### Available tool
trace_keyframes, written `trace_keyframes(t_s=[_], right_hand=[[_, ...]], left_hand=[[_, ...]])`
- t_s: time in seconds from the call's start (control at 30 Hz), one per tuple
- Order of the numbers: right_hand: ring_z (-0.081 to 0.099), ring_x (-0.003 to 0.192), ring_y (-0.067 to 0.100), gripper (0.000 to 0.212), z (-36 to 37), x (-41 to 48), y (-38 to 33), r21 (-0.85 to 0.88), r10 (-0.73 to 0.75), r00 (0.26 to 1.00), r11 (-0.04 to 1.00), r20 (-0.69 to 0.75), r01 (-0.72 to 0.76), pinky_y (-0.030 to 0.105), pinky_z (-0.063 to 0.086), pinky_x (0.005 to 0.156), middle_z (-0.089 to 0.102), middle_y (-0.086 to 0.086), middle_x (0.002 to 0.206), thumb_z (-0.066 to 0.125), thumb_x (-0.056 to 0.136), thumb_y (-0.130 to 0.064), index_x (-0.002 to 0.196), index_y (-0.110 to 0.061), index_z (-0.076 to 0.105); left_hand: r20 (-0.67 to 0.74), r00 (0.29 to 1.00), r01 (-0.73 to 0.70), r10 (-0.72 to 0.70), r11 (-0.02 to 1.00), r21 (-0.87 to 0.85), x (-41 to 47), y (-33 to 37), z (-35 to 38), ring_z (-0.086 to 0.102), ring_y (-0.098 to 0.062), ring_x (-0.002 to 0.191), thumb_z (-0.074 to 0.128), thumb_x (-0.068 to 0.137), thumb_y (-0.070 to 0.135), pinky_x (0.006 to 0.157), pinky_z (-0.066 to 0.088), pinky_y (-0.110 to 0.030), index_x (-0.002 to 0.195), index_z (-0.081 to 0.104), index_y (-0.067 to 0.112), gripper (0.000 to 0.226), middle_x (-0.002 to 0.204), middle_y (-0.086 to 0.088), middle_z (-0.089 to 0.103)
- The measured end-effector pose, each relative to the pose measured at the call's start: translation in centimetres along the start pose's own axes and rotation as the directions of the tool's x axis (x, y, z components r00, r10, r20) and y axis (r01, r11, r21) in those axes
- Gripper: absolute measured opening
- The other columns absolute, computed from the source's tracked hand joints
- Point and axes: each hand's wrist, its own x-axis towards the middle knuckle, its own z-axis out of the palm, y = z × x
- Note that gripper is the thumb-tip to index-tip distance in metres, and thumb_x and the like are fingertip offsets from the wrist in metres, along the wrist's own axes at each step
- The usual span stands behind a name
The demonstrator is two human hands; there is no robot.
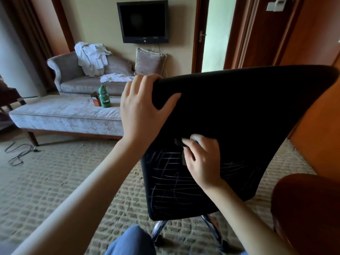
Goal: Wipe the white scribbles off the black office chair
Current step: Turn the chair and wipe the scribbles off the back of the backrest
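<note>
Left hand [141, 111]: fingers curled over the top left corner of the chair [248, 107] back, thumb on the near face, gripping the edge.
Right hand [202, 159]: fingers bent, pinching a small pale wad [197, 138] against the back panel at about mid-height. The wad is too blurred to say what it is made of.

The chair is black and stands on the carpet [55, 181] directly in front of the person, its back towards the camera and tilted. White scribbles [171, 181] cover the lower part of the back panel, below and to both sides of the right hand; the upper part shows plain black. A chrome leg [160, 230] shows under the lower edge.

A knee in blue cloth [132, 242] is at the bottom edge of the view. Dark wooden furniture [309, 208] is just right of the chair.

An upholstered bench [64, 111] stands beyond the left arm. A green bottle [104, 97] and a small carton [95, 100] stand side by side near its far edge. Behind it is a sofa [73, 83] with white clothes [92, 57] and a cushion [150, 61]. A TV [143, 21] hangs on the wall. A black cable [18, 153] lies on the carpet at left.
</note>
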Motion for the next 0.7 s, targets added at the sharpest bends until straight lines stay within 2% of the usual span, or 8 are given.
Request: trace_keyframes(t_s=[0.1, 0.2, 0.27, 0.33, 0.43, 0.5, 0.6, 0.7], right_hand=[[0.050, 0.069, 0.020, 0.011, 1.1, -2.4, -0.2, -0.030, -0.026, 0.990, 0.999, 0.136, 0.030, 0.033, 0.036, 0.069, 0.061, 0.004, 0.088, 0.063, 0.080, -0.001, 0.085, -0.009, 0.068], [0.052, 0.056, 0.020, 0.024, 2.1, -6.5, 0.0, -0.075, -0.002, 0.938, 0.997, 0.347, 0.030, 0.030, 0.032, 0.065, 0.061, 0.000, 0.078, 0.076, 0.063, 0.009, 0.072, -0.012, 0.067], [0.052, 0.055, 0.019, 0.028, 1.7, -6.9, 0.1, -0.075, -0.025, 0.916, 0.995, 0.400, 0.060, 0.029, 0.031, 0.065, 0.061, 0.000, 0.075, 0.078, 0.057, 0.011, 0.068, -0.013, 0.067], [0.053, 0.062, 0.019, 0.023, 0.5, -5.1, -0.2, -0.025, -0.031, 0.949, 0.999, 0.314, 0.041, 0.029, 0.033, 0.067, 0.062, 0.001, 0.081, 0.075, 0.065, 0.007, 0.076, -0.012, 0.069], [0.050, 0.075, 0.017, 0.015, -1.1, -0.3, -1.2, 0.058, 0.001, 0.998, 0.998, 0.068, -0.005, 0.030, 0.035, 0.070, 0.063, 0.005, 0.088, 0.064, 0.079, 0.000, 0.089, -0.010, 0.065], [0.049, 0.075, 0.018, 0.011, -0.7, 1.4, -1.8, 0.059, -0.003, 1.000, 0.998, 0.027, 0.002, 0.031, 0.035, 0.069, 0.063, 0.007, 0.087, 0.061, 0.080, -0.001, 0.088, -0.009, 0.065], [0.047, 0.065, 0.021, 0.014, 1.4, -2.2, -2.0, 0.026, -0.049, 0.977, 0.999, 0.207, 0.045, 0.034, 0.036, 0.066, 0.061, 0.006, 0.084, 0.067, 0.075, 0.004, 0.079, -0.009, 0.065], [0.050, 0.058, 0.022, 0.026, 2.5, -6.8, -1.8, -0.015, -0.068, 0.907, 0.997, 0.416, 0.081, 0.032, 0.037, 0.064, 0.059, 0.001, 0.078, 0.074, 0.063, 0.011, 0.070, -0.012, 0.064]], left_hand=[[-0.004, 1.000, -0.010, 0.010, 1.000, 0.010, -0.1, 0.5, 0.3, 0.052, -0.017, 0.097, 0.062, 0.081, 0.051, 0.084, 0.038, -0.023, 0.107, 0.064, 0.012, 0.047, 0.103, -0.003, 0.064], [0.044, 0.998, -0.040, 0.040, 0.999, -0.010, -0.2, 0.5, 0.0, 0.050, -0.014, 0.106, 0.061, 0.084, 0.048, 0.090, 0.032, -0.014, 0.120, 0.060, 0.011, 0.051, 0.116, -0.003, 0.062], [0.093, 0.995, -0.025, 0.031, 0.998, -0.058, -0.5, 0.0, -0.5, 0.048, -0.012, 0.112, 0.060, 0.086, 0.044, 0.092, 0.028, -0.010, 0.127, 0.055, 0.010, 0.054, 0.124, -0.003, 0.059], [0.115, 0.993, 0.019, -0.006, 0.993, -0.113, -0.8, -0.4, -0.8, 0.049, -0.012, 0.113, 0.060, 0.085, 0.042, 0.092, 0.032, -0.012, 0.128, 0.053, 0.010, 0.054, 0.125, -0.002, 0.057], [0.084, 0.995, 0.065, -0.052, 0.986, -0.151, -1.2, -0.2, -0.7, 0.049, -0.010, 0.108, 0.063, 0.083, 0.038, 0.089, 0.034, -0.011, 0.123, 0.055, 0.009, 0.050, 0.119, -0.003, 0.058], [0.067, 0.996, 0.069, -0.059, 0.987, -0.146, -1.2, 0.2, -0.4, 0.048, -0.009, 0.106, 0.063, 0.083, 0.038, 0.087, 0.031, -0.007, 0.120, 0.057, 0.008, 0.048, 0.116, -0.004, 0.060], [0.066, 0.996, 0.076, -0.068, 0.988, -0.134, -1.1, 0.3, -0.3, 0.049, -0.010, 0.103, 0.063, 0.083, 0.039, 0.084, 0.032, -0.008, 0.118, 0.058, 0.009, 0.047, 0.113, -0.003, 0.061], [0.070, 0.995, 0.074, -0.065, 0.987, -0.141, -1.2, 0.4, -0.4, 0.048, -0.008, 0.103, 0.064, 0.083, 0.039, 0.085, 0.029, -0.001, 0.119, 0.057, 0.010, 0.047, 0.114, -0.002, 0.060]])
